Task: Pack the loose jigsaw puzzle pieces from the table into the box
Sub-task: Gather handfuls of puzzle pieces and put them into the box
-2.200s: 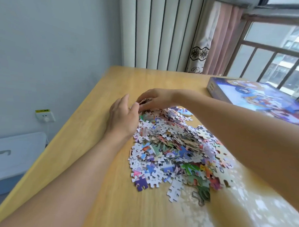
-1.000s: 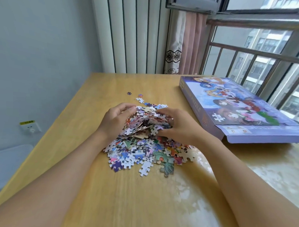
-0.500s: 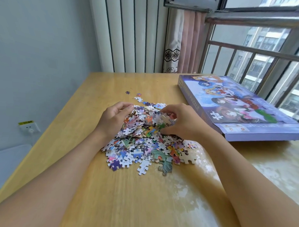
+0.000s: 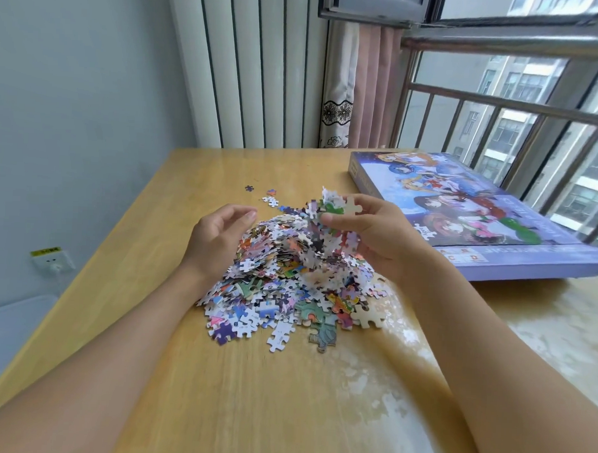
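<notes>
A heap of colourful jigsaw pieces (image 4: 281, 294) lies in the middle of the wooden table (image 4: 235, 401). My right hand (image 4: 376, 236) is raised over the heap's right side, fingers closed on a handful of pieces (image 4: 329, 210), with some hanging or dropping below it. My left hand (image 4: 218, 236) rests against the heap's left edge, fingers curled and apart, holding nothing that I can see. The purple puzzle box (image 4: 469, 213), with a cartoon picture on top, lies closed at the right, beside my right hand.
A few stray pieces (image 4: 269, 199) lie beyond the heap. A window with metal bars (image 4: 522, 109) runs behind the box. White wall panels and a pink curtain (image 4: 372, 89) stand at the table's far end. A wall socket (image 4: 51, 261) sits low on the left.
My right hand has lifted off the heap with a handful of pieces. The left hand stays at the heap's left edge. The camera has tilted up slightly.
</notes>
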